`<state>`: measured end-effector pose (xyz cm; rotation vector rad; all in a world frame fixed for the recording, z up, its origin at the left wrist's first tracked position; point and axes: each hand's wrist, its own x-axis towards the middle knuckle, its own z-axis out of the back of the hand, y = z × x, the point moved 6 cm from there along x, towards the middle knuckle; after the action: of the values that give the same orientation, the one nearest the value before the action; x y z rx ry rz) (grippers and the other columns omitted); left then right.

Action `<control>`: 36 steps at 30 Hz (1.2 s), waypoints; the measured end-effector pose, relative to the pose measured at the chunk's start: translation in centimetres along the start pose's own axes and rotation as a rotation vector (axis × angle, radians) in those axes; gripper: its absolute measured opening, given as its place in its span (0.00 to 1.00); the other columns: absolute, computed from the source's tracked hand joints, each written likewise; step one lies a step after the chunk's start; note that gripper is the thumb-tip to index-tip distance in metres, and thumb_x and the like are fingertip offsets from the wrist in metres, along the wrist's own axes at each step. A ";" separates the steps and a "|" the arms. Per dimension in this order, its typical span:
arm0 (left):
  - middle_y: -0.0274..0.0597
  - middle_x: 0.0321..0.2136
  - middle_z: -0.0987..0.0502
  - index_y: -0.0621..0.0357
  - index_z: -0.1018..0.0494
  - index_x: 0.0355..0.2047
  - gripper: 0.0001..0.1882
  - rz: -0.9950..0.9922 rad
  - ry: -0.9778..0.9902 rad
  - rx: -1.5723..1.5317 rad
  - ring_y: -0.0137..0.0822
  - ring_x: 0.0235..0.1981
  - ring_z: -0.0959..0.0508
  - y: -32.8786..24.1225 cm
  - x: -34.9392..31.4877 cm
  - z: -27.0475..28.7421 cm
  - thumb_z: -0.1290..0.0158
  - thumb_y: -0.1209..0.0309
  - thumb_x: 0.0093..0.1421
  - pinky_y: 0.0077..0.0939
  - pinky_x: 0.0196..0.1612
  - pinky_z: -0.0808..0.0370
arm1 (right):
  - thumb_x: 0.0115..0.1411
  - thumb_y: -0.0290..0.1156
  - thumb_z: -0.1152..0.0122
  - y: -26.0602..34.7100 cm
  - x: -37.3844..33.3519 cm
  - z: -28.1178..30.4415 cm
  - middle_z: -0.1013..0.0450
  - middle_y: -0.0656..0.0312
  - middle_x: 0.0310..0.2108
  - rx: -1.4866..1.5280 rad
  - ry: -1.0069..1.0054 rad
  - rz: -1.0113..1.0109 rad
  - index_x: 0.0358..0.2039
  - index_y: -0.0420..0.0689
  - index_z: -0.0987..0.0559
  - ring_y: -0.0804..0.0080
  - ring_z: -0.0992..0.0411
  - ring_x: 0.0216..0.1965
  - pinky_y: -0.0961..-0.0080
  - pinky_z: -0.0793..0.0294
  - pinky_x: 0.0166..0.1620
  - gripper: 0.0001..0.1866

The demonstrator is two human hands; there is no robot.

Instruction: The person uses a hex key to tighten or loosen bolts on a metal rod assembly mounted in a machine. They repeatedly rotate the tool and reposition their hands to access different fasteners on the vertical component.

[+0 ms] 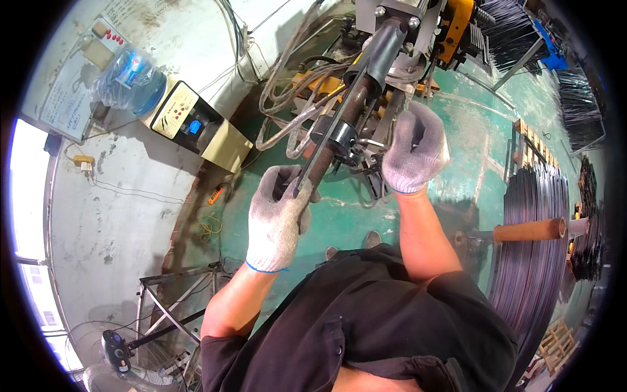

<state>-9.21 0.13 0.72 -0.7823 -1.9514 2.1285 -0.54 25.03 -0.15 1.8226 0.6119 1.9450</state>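
Both my hands wear grey-white work gloves. My left hand [277,215] is closed around the lower end of a thin dark metal bar [328,145]. The bar slants up along a threaded shaft [320,164] and past a black round collar [334,136] on the machine. Higher up, the bar runs beside a dark metal cylinder [379,57]. My right hand [416,150] is held to the right of the collar, beside the machine, with its fingers curled in. Whatever those fingers hold, if anything, is hidden.
Looped hoses [281,104] hang at the machine's left. A water dispenser [202,127] with a blue bottle stands by the wall. To my right lies a big stack of long metal strips [532,248], with a brown roller [529,230] across it. A fan [117,353] stands lower left, near a metal frame [173,307].
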 end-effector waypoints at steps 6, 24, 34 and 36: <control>0.40 0.32 0.16 0.63 0.25 0.54 0.15 -0.008 -0.005 0.025 0.21 0.19 0.30 0.0 0.1 0.1 0.40 0.64 0.77 0.20 0.21 0.38 | 0.62 0.21 0.25 0.1 0.7 -0.3 0.16 0.56 0.34 0.023 0.013 0.019 0.49 0.39 0.12 0.62 0.18 0.32 0.68 0.17 0.41 0.14; 0.42 0.32 0.16 0.61 0.27 0.54 0.15 -0.031 0.031 -0.019 0.22 0.18 0.30 0.5 0.3 0.0 0.39 0.65 0.78 0.21 0.21 0.38 | 0.61 0.28 0.27 -0.9 4.1 -3.0 0.14 0.48 0.50 0.213 0.114 0.276 0.54 0.38 0.14 0.45 0.16 0.54 0.53 0.19 0.63 0.20; 0.41 0.29 0.17 0.62 0.24 0.55 0.16 -0.057 0.009 0.039 0.22 0.19 0.27 0.0 0.6 0.2 0.39 0.65 0.76 0.21 0.21 0.36 | 0.62 0.39 0.27 0.4 8.3 -7.3 0.15 0.53 0.51 0.415 0.331 0.589 0.55 0.45 0.13 0.42 0.22 0.64 0.41 0.32 0.74 0.22; 0.41 0.29 0.17 0.62 0.24 0.54 0.15 -0.030 0.000 0.008 0.23 0.18 0.27 0.2 0.5 0.2 0.39 0.65 0.75 0.21 0.21 0.36 | 0.64 0.38 0.28 0.1 7.6 -6.5 0.15 0.54 0.50 0.393 0.247 0.589 0.54 0.46 0.13 0.42 0.21 0.63 0.40 0.32 0.73 0.19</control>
<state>-9.67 0.15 0.36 -0.7474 -1.9410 2.1179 -7.56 29.00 5.84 2.1996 0.6134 2.6145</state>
